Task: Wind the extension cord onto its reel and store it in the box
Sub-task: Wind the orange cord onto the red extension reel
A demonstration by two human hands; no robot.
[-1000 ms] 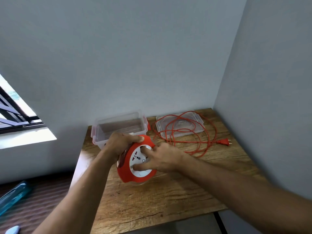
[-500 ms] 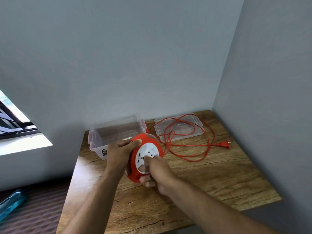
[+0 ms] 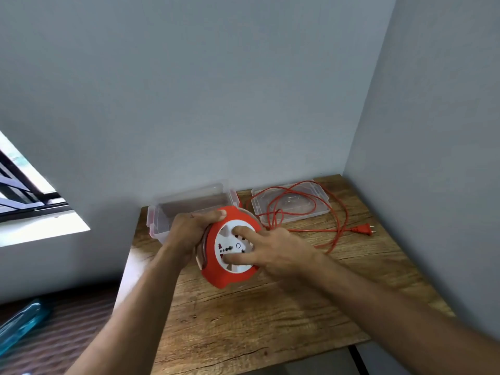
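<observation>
Nearest the camera, two bare forearms are stretched out over the wooden bench (image 3: 243,320), whose front half lies bare. Off the bench's left edge, a blue translucent object (image 3: 21,323) is seen low on the dark floor; what it is cannot be told.

Toward the bench's left side, the red reel (image 3: 230,247) is held up on edge, its white socket face turned to the camera. The left hand (image 3: 189,234) is clenched around the reel's left rim, thumb hooked over the top. The right hand (image 3: 276,250) is laid against the white face, its fingers (image 3: 238,257) spread and pressed onto the disc rather than closed round anything.

Just behind the reel, at the back-left corner, the clear box (image 3: 189,204) is partly hidden by the left hand and the reel. To its right, along the back edge, the clear lid (image 3: 319,204) lies flat with loops of the orange cord (image 3: 338,220) draped over it and spilling toward the right edge. The plug (image 3: 364,229) lies near the right edge, apart from the lid.

Against half a second ago, the right hand has been shifted from the lower part of the white face to its right side, fingers now fanned out; the reel's face is tipped more toward the camera. The left grip is unchanged.
</observation>
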